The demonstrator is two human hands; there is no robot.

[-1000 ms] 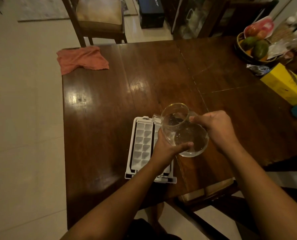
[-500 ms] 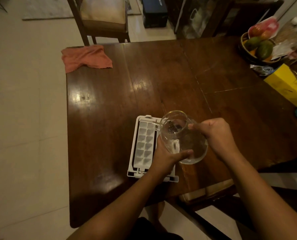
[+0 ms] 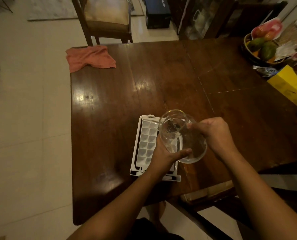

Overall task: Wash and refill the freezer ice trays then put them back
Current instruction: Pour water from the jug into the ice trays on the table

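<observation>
A white ice tray (image 3: 147,142) in its white frame lies on the dark wooden table (image 3: 109,104) near the front edge. A clear glass jug (image 3: 180,137) with a little water hangs tilted over the tray's right side, its mouth toward the tray's far end. My left hand (image 3: 163,153) cups the jug's underside and left wall. My right hand (image 3: 215,134) grips the jug's handle side. The hands and jug hide the right part of the tray.
A pink cloth (image 3: 89,58) lies at the table's far left corner. A fruit basket (image 3: 262,47), packets and a yellow box (image 3: 290,84) crowd the right end. One chair (image 3: 106,19) stands beyond the table, another seat (image 3: 205,193) is tucked under the front edge.
The jug has tipped a little further toward the tray, its mouth lower. Both hands keep their grip. The view has shifted slightly.
</observation>
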